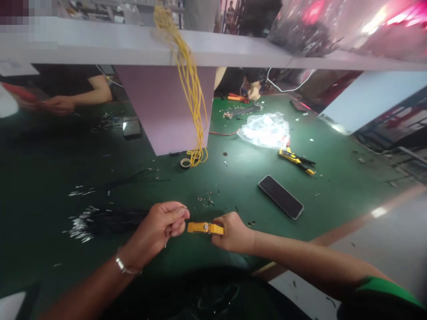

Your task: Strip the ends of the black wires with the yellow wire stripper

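My right hand (233, 233) is wrapped round a yellow hand tool (205, 228), whose head points left over the green table. Just left of the tool's tip, my left hand (167, 222) is closed in a pinch. What its fingers hold is too small to make out. A bundle of black wires (113, 221) with pale, shiny ends (82, 226) lies to the left of my left hand. Small metal bits (207, 200) are scattered on the table beyond the tool.
A phone (280, 196), yellow-black pliers (296, 161) and a glossy plastic bag (265, 130) lie on the green table (240, 173). Yellow wires (190, 84) hang from the white shelf (100, 49) beside a tape roll (185, 163). Other people's hands (254, 91) show across the table.
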### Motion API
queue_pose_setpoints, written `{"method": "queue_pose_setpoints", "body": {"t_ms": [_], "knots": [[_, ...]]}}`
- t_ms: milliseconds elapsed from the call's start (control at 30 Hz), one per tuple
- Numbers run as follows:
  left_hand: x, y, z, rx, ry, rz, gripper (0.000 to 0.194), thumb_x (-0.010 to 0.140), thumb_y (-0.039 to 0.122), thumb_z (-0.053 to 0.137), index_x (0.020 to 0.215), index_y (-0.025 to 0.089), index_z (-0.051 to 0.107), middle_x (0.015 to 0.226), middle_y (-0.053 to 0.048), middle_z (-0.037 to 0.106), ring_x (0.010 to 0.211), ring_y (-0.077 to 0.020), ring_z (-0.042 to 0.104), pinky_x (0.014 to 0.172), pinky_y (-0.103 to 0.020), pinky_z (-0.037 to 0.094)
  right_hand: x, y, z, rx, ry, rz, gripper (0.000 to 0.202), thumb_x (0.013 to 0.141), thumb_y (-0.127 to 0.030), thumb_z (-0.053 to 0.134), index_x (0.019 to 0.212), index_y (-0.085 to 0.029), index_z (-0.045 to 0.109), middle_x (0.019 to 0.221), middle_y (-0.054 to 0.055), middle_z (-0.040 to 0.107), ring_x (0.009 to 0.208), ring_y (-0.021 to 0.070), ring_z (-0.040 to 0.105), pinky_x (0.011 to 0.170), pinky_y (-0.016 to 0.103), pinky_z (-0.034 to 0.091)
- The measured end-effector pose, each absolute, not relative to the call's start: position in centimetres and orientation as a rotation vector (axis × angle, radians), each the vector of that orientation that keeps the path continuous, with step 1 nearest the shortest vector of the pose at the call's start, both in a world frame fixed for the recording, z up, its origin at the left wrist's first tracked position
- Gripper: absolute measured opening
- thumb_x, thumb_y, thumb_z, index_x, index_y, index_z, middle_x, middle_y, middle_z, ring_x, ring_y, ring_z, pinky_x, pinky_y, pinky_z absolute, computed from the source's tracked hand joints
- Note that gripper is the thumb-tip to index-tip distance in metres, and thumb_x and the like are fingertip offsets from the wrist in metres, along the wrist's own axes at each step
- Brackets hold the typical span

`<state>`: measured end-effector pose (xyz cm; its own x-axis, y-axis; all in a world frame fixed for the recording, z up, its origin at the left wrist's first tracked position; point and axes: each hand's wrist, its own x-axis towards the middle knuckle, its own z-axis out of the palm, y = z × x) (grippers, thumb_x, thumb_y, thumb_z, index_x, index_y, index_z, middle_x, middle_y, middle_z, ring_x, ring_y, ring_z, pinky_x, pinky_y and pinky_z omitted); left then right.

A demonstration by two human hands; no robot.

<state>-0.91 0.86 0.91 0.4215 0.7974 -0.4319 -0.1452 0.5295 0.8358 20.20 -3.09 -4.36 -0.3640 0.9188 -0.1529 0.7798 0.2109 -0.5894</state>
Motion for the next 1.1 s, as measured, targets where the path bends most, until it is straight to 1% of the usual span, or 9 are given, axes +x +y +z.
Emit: {"method": "queue_pose_setpoints", "body": {"t_ms": [133, 300, 467, 600, 667, 800, 933, 1033, 1100], "knots": [[-0.3, 0.0, 1.6, 0.885, 1.028, 0.741, 0.023, 0.073, 0.03, 0.071, 0.061, 0.011, 0.064, 0.044, 0.005, 0.037, 0.044, -0.0074, 0.036, 0.046, -0.023, 0.024, 20.1, -2.6, -3.8, -1.687, -2.194, 0.994, 0.008, 0.065, -0.02, 0.06, 0.058, -0.017, 0.058, 0.049, -0.004, 0.045, 0.047, 0.009, 0.034, 0.049, 0.023, 0.028], [0.3, -0.7, 2.0, 0.949, 1.061, 0.786, 0.024, 0.072, 0.032, 0.072, 0.062, 0.011, 0.066, 0.043, 0.003, 0.042, 0.044, -0.0079, 0.037, 0.047, -0.024, 0.027, 20.3, -2.2, -3.4, -1.701, -2.136, 1.085, 0.008, 0.063, -0.019, 0.062, 0.057, -0.016, 0.057, 0.051, -0.005, 0.044, 0.05, 0.0085, 0.035, 0.049, 0.022, 0.027], [-0.4, 0.8, 1.2, 0.819, 1.03, 0.807, 0.023, 0.072, 0.029, 0.073, 0.062, 0.01, 0.063, 0.045, 0.005, 0.038, 0.043, -0.0059, 0.034, 0.045, -0.021, 0.022, 20.3, -2.7, -3.8, -1.668, -2.181, 0.94, 0.01, 0.064, -0.019, 0.059, 0.055, -0.017, 0.055, 0.049, -0.005, 0.043, 0.047, 0.0087, 0.035, 0.049, 0.023, 0.027], [-0.9, 2.2, 0.2, 0.716, 0.981, 0.757, 0.021, 0.073, 0.024, 0.072, 0.062, 0.01, 0.06, 0.047, 0.006, 0.037, 0.042, -0.0039, 0.031, 0.043, -0.019, 0.021, 20.3, -3.2, -4.1, -1.596, -2.313, 0.806, 0.006, 0.062, -0.018, 0.059, 0.057, -0.017, 0.057, 0.052, -0.002, 0.05, 0.049, 0.0109, 0.04, 0.052, 0.024, 0.03], [-1.0, 2.4, 0.0, 0.708, 0.965, 0.752, 0.02, 0.073, 0.022, 0.071, 0.062, 0.009, 0.059, 0.047, 0.006, 0.036, 0.041, -0.0033, 0.03, 0.043, -0.019, 0.022, 20.3, -3.2, -4.2, -1.59, -2.298, 0.819, 0.006, 0.062, -0.019, 0.059, 0.057, -0.017, 0.057, 0.052, -0.003, 0.05, 0.05, 0.0107, 0.039, 0.052, 0.024, 0.03], [-0.8, 1.9, 0.2, 0.736, 0.974, 0.759, 0.022, 0.074, 0.024, 0.07, 0.063, 0.009, 0.06, 0.046, 0.005, 0.038, 0.042, -0.0042, 0.033, 0.044, -0.019, 0.022, 20.4, -2.8, -4.3, -1.661, -2.143, 1.004, 0.01, 0.065, -0.02, 0.059, 0.056, -0.017, 0.055, 0.05, -0.005, 0.043, 0.05, 0.009, 0.032, 0.049, 0.023, 0.025], [-0.6, 1.5, 0.2, 0.732, 0.978, 0.793, 0.019, 0.074, 0.024, 0.071, 0.065, 0.01, 0.061, 0.048, 0.005, 0.04, 0.043, -0.0047, 0.036, 0.044, -0.019, 0.024, 20.5, -2.0, -3.8, -1.705, -1.946, 1.217, 0.008, 0.061, -0.017, 0.06, 0.057, -0.016, 0.053, 0.051, -0.006, 0.043, 0.051, 0.0078, 0.033, 0.047, 0.021, 0.025], [-0.4, 1.7, 0.0, 0.688, 0.942, 0.818, 0.017, 0.075, 0.022, 0.07, 0.067, 0.01, 0.062, 0.048, 0.006, 0.039, 0.041, -0.0033, 0.033, 0.044, -0.018, 0.028, 20.9, -1.5, -3.1, -1.681, -1.743, 1.473, 0.011, 0.062, -0.015, 0.056, 0.052, -0.016, 0.052, 0.047, -0.005, 0.049, 0.045, 0.0077, 0.039, 0.044, 0.02, 0.03], [-0.4, 1.9, -0.2, 0.687, 0.92, 0.832, 0.016, 0.077, 0.023, 0.07, 0.07, 0.01, 0.064, 0.049, 0.006, 0.042, 0.042, -0.0038, 0.037, 0.049, -0.02, 0.037, 21.3, -1.3, -2.7, -1.589, -1.655, 1.66, 0.02, 0.065, -0.016, 0.052, 0.046, -0.016, 0.051, 0.043, -0.003, 0.053, 0.041, 0.0087, 0.044, 0.045, 0.021, 0.037]]}}
